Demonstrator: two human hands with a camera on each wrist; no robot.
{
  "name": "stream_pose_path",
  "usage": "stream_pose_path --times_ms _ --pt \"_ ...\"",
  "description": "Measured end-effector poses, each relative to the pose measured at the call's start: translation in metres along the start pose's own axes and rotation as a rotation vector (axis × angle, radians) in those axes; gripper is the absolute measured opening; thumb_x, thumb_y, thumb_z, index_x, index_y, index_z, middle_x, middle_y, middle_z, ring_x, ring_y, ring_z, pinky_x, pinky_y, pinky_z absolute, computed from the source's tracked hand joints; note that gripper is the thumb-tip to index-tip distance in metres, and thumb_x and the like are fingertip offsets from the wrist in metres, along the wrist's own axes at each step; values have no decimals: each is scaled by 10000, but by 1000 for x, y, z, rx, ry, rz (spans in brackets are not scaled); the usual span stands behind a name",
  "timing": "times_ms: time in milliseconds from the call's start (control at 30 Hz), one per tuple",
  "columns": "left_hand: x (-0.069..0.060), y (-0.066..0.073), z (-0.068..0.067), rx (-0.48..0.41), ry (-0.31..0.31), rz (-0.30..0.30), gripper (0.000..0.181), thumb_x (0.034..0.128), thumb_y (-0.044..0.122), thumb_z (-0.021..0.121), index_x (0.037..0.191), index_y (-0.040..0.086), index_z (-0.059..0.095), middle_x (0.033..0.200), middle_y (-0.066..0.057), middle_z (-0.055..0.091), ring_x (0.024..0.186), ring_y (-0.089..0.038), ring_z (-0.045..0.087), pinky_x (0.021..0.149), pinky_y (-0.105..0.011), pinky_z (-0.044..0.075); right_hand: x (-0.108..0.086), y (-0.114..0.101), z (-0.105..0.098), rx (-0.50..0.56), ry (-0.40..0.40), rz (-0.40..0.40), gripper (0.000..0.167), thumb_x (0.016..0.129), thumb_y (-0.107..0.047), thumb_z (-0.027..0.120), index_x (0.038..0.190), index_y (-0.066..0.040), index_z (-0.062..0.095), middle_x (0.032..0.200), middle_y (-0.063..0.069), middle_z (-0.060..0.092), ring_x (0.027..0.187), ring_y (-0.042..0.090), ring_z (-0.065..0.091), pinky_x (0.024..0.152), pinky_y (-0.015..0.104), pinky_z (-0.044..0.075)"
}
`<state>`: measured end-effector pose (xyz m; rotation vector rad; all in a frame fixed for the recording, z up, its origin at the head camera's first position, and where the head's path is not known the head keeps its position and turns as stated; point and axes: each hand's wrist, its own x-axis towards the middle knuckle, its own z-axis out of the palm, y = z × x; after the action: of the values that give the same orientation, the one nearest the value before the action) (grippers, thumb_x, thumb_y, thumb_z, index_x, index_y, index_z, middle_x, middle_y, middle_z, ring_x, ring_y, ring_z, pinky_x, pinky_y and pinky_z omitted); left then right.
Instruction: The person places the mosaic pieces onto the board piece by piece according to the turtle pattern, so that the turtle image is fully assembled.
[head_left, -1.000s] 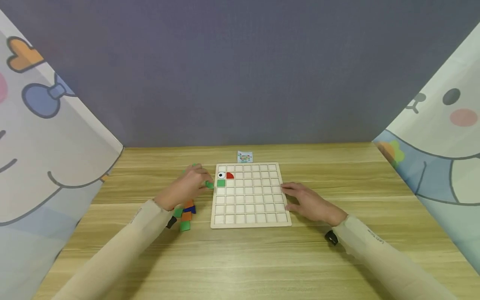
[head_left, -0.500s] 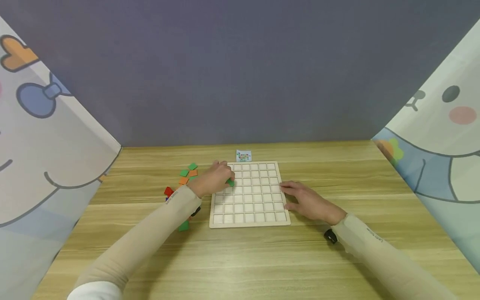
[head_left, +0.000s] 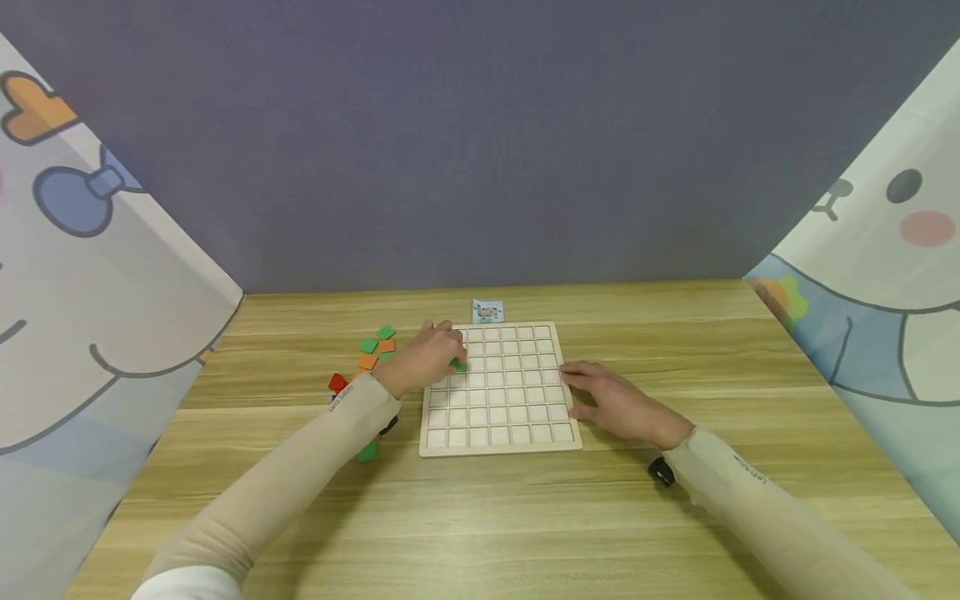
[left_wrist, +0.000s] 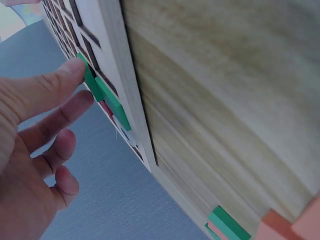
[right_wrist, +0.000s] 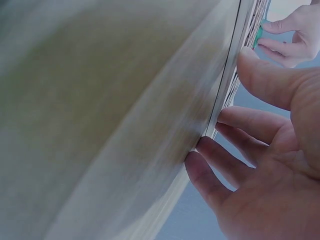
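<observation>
My left hand (head_left: 427, 358) reaches over the upper left of a square wooden grid board (head_left: 501, 451). Thumb and index finger pinch a green square tile (left_wrist: 90, 80), which stands tilted at a cell. Beside it, another green tile (left_wrist: 115, 106) lies in the board's column along the left edge. Part of a red piece (left_wrist: 106, 109) shows past these tiles; in the head view my left hand covers this corner. My right hand (head_left: 615, 400) rests with extended fingers against the board's right edge, its thumb (right_wrist: 250, 60) touching the rim.
Loose green tiles (head_left: 368, 345), orange tiles (head_left: 367, 362) and a red piece (head_left: 337, 382) lie left of the board, some hidden under my left arm. A small picture card (head_left: 487, 312) lies behind the board. A grey partition (head_left: 495, 167) stands at the table's back.
My left hand has moved right from beside the board to over its upper-left cells, carrying the green tile. In the last half second it shifted only slightly. My right hand has stayed put.
</observation>
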<state>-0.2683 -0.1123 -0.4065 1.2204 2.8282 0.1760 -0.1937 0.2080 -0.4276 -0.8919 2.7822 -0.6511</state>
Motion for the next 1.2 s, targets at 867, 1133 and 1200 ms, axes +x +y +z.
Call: stream_pose_path --times_ms 867,1133,1200 --pt "-42 -15 -6 12 178 73 364 839 -121 598 1025 150 757 840 12 559 754 -178 419 648 -372 265 2 -2 -1 -11 2 -9 600 884 -196 685 1361 76 443 1452 163 356 1308 366 333 1017 504 307" --pt "-90 -34 -11 -24 189 -8 316 806 -19 713 1093 113 725 948 -15 590 786 -179 394 665 -388 262 0 -1 0 -13 -1 -11 599 884 -198 685 1359 78 445 1446 168 363 1301 365 345 1006 496 327" --pt "-103 -38 -10 -30 185 -23 332 784 33 760 1102 117 722 958 -6 588 806 -175 403 661 -376 291 0 -1 0 -11 -1 -11 600 884 -195 685 1359 79 443 1445 171 363 1299 369 346 1006 499 326"
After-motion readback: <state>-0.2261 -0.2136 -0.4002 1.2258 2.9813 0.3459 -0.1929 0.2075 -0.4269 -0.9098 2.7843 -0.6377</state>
